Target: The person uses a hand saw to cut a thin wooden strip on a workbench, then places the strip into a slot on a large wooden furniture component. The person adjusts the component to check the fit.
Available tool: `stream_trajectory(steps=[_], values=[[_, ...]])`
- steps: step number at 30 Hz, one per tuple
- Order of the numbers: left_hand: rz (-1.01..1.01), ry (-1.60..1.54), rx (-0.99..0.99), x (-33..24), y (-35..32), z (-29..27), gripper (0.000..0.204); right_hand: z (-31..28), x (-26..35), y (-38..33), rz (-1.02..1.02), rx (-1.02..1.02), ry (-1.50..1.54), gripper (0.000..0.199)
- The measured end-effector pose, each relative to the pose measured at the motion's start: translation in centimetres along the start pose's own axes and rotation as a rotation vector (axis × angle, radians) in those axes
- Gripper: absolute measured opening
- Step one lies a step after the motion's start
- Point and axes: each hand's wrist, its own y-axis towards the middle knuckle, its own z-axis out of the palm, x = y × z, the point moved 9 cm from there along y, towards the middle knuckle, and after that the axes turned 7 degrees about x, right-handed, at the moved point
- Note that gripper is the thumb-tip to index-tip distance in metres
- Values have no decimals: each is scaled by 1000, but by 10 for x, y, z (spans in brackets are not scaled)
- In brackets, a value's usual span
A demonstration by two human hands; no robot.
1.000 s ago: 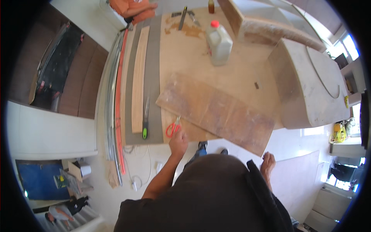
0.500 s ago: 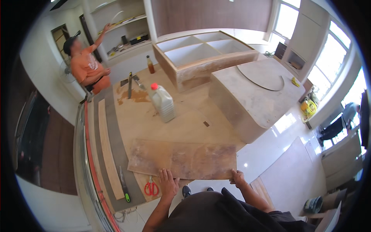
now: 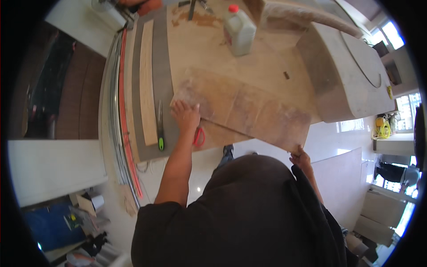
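Observation:
A thin, stained wooden board [image 3: 249,107] lies slantwise on the worktable [image 3: 200,49], its right end sticking out past the near edge. My left hand [image 3: 186,115] rests flat on the board's left end, fingers spread. At the near right corner, my right hand [image 3: 302,159] grips the board between thumb and fingers. Red-handled scissors [image 3: 199,137] lie just right of my left wrist, partly hidden by the arm and board. Left of that arm is a narrow-bladed hand tool [image 3: 160,129] with a black and green handle.
A whitish jug [image 3: 240,33] with a red cap stands beyond the board. A curved-edge box [image 3: 329,75] sits at the right. A long wood strip [image 3: 147,84] and red and metal lengths [image 3: 122,107] line the left side. Another person's arm [image 3: 129,2] shows at the top.
The board has turned, its right end swinging toward me and its left end away. My left hand has moved left past the scissors. The view has tipped down, with the co-worker mostly out of it.

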Motion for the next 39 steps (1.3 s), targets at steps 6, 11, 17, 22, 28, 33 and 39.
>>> stream_trajectory(steps=[6,11,17,22,28,33,39], values=[[583,62,84,-111,-104,37,77,16,20,-19,-24,24,-74,66],[857,-227,85,-141,-156,39,72,12,16,-23,-5,-20,-81,69],[567,-97,-64,-72,-83,7,70,-15,-4,4,13,53,-4,75],[737,-31,10,-117,-115,24,73,14,7,-20,-24,4,-19,80],[1215,-200,152,-179,-171,62,70,13,10,-16,-32,13,-13,77],[926,-14,-25,-139,-98,35,64,4,5,-10,-59,26,14,67],[236,-59,-142,-19,-1,-2,71,15,11,-18,-23,58,-19,71]])
